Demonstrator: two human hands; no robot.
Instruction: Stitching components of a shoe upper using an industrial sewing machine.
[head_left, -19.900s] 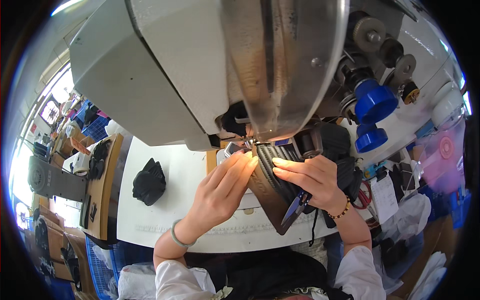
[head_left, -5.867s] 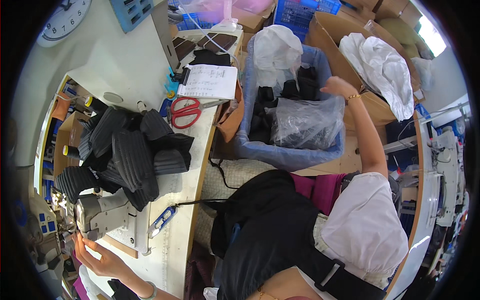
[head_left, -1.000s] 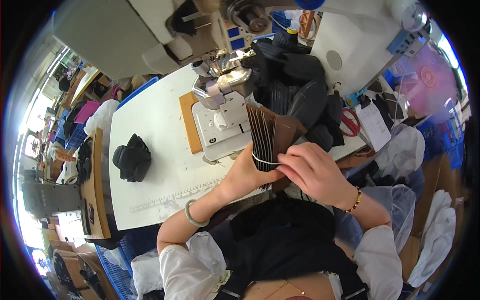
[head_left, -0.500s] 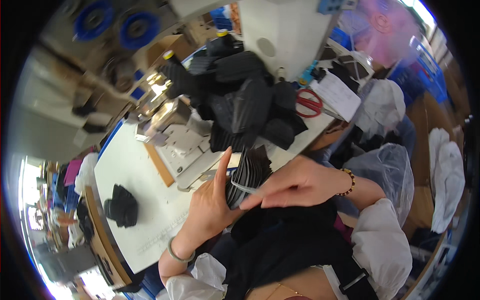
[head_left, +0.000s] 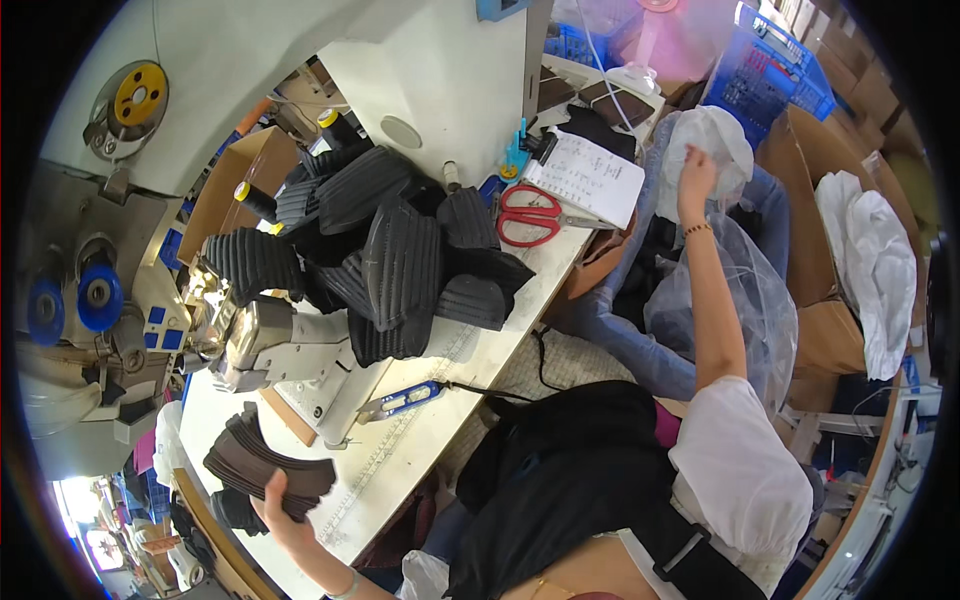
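My left hand (head_left: 285,518) grips a curved stack of dark fabric pieces (head_left: 262,462) over the left part of the white table (head_left: 385,465). Behind that stack, partly covered, lies a small black bundle (head_left: 238,510). My right arm reaches far out to the right. The right hand (head_left: 697,180) hovers at a crumpled white plastic bag (head_left: 738,140), its fingers drawn together; whether something small is between them I cannot make out. Blue-handled thread snips (head_left: 408,400) rest on the table between my hands.
A heap of black ribbed fabric pieces (head_left: 400,260) lies by the white sewing machine (head_left: 440,95). Red-handled scissors (head_left: 530,215) and a notepad (head_left: 590,178) sit at the table's right end. Beyond are a clear plastic bag (head_left: 740,290), a cardboard box (head_left: 800,170) and a blue crate (head_left: 770,75).
My hands, together at the banded stack before, are now far apart. The left has carried the stack leftward; the right has swung out to the white bag. No band shows around the stack now.
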